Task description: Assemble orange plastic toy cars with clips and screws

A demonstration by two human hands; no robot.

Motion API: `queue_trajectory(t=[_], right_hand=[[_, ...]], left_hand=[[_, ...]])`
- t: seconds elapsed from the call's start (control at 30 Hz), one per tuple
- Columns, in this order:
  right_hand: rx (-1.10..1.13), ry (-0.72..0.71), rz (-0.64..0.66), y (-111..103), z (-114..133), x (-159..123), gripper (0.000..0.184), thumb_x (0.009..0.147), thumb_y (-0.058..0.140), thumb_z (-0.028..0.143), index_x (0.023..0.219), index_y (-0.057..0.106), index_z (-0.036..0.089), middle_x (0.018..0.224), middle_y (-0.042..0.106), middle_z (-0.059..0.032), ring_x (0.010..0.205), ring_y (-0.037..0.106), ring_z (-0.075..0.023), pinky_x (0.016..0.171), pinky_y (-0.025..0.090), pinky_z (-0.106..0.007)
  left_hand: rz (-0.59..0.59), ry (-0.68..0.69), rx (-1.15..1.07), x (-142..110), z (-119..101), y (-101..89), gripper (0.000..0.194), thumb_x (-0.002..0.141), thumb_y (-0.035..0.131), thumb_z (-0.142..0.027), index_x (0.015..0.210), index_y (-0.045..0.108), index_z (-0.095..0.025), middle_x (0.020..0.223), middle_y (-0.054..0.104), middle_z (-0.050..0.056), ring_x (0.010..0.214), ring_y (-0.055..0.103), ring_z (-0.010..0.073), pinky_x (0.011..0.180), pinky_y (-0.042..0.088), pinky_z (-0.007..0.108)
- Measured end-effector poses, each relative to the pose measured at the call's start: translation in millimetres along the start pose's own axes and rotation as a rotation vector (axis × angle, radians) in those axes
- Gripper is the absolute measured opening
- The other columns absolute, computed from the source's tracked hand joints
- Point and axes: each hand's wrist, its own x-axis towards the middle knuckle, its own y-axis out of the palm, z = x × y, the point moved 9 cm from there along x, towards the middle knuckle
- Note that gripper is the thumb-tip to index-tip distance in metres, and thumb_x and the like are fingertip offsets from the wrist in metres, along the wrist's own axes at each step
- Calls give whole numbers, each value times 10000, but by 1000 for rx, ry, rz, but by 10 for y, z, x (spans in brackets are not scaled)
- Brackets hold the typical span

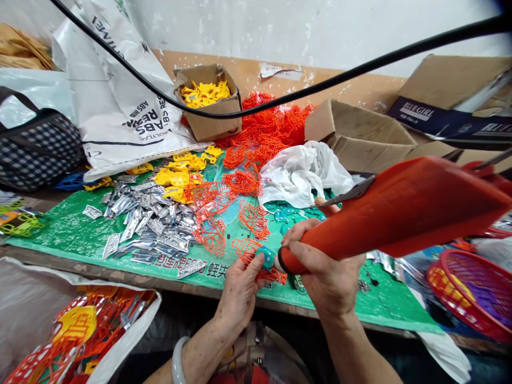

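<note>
My left hand (239, 290) pinches a small teal plastic part (265, 257) between thumb and fingers, just above the table's front edge. An orange-red openwork plastic frame (273, 276) shows beneath that part, partly covered by my fingers. My right hand (334, 272) is wrapped around the narrow front end of a bulky red electric screwdriver (360, 224), which slants up to the right. Its nose, behind a black ring, points at the teal part and is very close to it; whether they touch is hard to see. More orange-red frames (212, 234) lie just beyond my left hand.
Silver plated parts (156, 224) and yellow shells (176, 178) are heaped left on the green cover (60, 229). Behind are a red frame pile (264, 125), a white bag (306, 173) and cardboard boxes (368, 141). A black cable (340, 74) crosses overhead. A red basket (444, 261) stands right.
</note>
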Motion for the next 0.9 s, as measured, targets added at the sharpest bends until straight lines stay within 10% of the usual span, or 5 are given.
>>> queue_trajectory(t=[0.9], right_hand=[[244,9,17,-42,111,45,364,628,719,99,935,639,278,669,649,51,595,589,-133,616,524,-307]], left_hand=[[56,-93,-28,-9,67,75,306,652,774,-151,951,710,-138,866,704,38,695,616,139,656,544,262]])
